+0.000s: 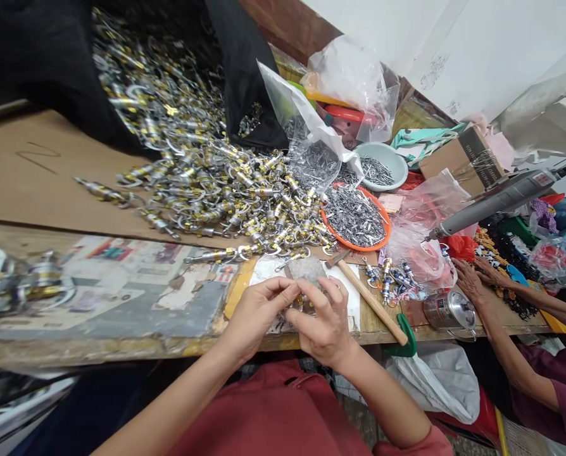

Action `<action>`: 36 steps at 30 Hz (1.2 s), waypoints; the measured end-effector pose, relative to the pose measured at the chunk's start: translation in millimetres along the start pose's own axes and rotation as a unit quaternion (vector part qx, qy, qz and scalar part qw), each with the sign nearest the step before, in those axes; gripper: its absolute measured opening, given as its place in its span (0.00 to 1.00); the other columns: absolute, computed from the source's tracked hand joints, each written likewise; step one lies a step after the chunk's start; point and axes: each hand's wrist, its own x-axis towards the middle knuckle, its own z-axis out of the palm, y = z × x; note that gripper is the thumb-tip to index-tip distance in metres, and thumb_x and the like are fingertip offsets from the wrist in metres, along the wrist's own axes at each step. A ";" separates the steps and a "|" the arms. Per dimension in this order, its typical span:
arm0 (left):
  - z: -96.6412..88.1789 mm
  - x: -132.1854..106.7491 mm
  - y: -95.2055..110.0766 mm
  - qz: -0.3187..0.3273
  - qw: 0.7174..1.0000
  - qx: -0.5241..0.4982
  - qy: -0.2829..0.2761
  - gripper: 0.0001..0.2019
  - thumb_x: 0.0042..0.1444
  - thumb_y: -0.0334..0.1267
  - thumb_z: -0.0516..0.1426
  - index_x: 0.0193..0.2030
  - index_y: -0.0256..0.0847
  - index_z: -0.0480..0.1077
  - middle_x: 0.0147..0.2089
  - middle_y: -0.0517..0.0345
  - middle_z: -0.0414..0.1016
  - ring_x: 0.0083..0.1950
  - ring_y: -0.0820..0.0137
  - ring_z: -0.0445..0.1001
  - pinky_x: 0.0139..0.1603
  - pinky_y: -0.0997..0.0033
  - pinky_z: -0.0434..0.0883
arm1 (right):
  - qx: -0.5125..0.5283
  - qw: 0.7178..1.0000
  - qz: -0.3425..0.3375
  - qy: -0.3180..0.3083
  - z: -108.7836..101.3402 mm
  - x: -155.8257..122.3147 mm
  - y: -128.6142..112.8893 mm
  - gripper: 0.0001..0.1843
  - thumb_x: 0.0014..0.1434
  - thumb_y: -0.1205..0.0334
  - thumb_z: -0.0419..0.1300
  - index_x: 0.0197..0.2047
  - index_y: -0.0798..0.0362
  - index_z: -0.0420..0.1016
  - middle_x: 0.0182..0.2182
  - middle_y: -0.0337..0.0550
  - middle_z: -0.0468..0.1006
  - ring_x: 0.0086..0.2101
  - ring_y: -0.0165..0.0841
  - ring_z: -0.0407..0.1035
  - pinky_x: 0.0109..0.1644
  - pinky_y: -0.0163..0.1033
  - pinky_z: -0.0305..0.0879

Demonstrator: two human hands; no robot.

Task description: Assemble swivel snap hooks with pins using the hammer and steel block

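Note:
My left hand (260, 311) and my right hand (325, 326) meet at the table's front edge, their fingertips close together. Thumb and index finger of the left hand are pinched. The right fingers are curled inward, the upper ones slightly raised. Whatever small part sits between them is mostly hidden by the fingers. Just beyond, a grey metal block (306, 268) lies on the bench. A hammer (371, 301) with a wooden handle rests to the right of my hands. Behind them spreads a big heap of silver and yellow metal key-ring-like pieces (226, 190).
An orange basket (386, 235) holds small metal parts, with a pale bowl (401, 166) behind it. Small blue-and-silver figures (386, 278) lie near a metal mug (451, 310). A grey electric screwdriver (496, 201) hangs at right. Another person's hands (470, 282) work beyond the mug.

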 end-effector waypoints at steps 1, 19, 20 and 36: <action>0.6 -0.7 0.1 -0.003 1.000 0.006 -0.005 0.13 0.42 0.46 0.62 0.25 0.36 0.73 0.25 0.60 0.72 0.27 0.73 0.66 0.27 0.75 0.63 | 0.011 1.000 0.007 0.000 1.1 0.4 -0.6 0.12 0.55 0.69 0.51 0.30 0.46 0.73 0.52 0.40 0.66 0.52 0.39 0.55 0.53 0.49 0.59; -10.8 -4.5 8.5 0.152 0.950 0.268 -0.039 0.11 0.51 0.42 0.53 0.24 0.39 0.71 0.27 0.58 0.71 0.31 0.69 0.69 0.34 0.71 0.64 | 0.026 0.985 -0.168 -0.038 -19.2 -0.5 31.8 0.10 0.59 0.71 0.52 0.38 0.58 0.74 0.37 0.47 0.77 0.37 0.33 0.70 0.39 0.37 0.70; -11.0 -4.7 7.3 0.162 0.947 0.275 -0.038 0.11 0.51 0.41 0.53 0.25 0.39 0.71 0.27 0.58 0.71 0.31 0.69 0.69 0.34 0.71 0.64 | 0.024 0.984 -0.174 -0.037 -19.2 0.1 31.2 0.09 0.59 0.72 0.52 0.38 0.59 0.74 0.36 0.47 0.78 0.37 0.34 0.70 0.38 0.38 0.70; -19.0 4.1 5.5 0.044 0.981 0.178 -0.058 0.09 0.44 0.43 0.59 0.24 0.39 0.76 0.30 0.54 0.78 0.35 0.64 0.73 0.38 0.68 0.68 | 0.089 0.995 -0.032 -0.014 -8.6 -8.4 20.2 0.12 0.56 0.73 0.52 0.38 0.54 0.75 0.34 0.47 0.78 0.32 0.30 0.72 0.33 0.34 0.69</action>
